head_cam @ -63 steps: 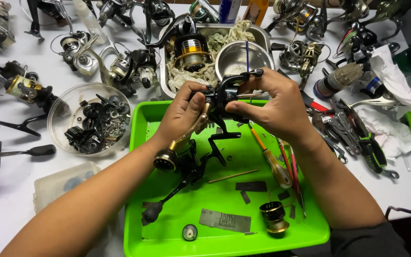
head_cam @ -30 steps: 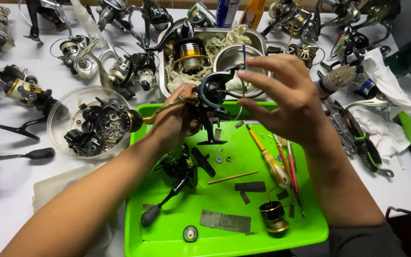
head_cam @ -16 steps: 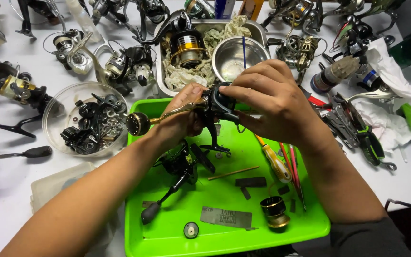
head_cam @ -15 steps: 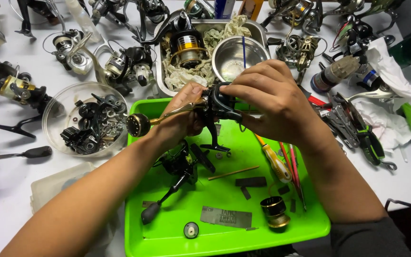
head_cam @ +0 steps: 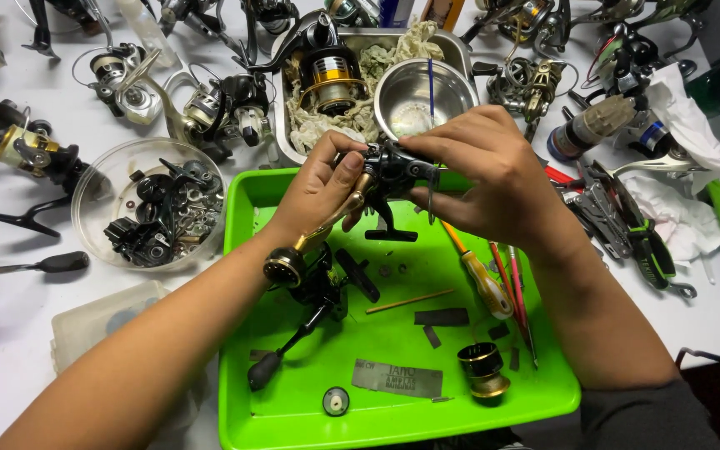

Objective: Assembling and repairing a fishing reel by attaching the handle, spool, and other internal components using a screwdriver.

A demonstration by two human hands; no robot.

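From the left I see one clear round bowl (head_cam: 147, 204) of small dark parts on the white counter (head_cam: 10, 333), kept just beside the green tray (head_cam: 393, 417), I think so that loose pieces do not roll away. My left hand (head_cam: 318, 187) and my right hand (head_cam: 493, 179) are both clenched around one black reel body (head_cam: 389, 171), which I hold up above the far edge of the tray so that anything falling would land inside it. In the tray lie one more black reel (head_cam: 314, 287), one gold spool (head_cam: 483, 371) and one yellow-handled screwdriver (head_cam: 481, 279).
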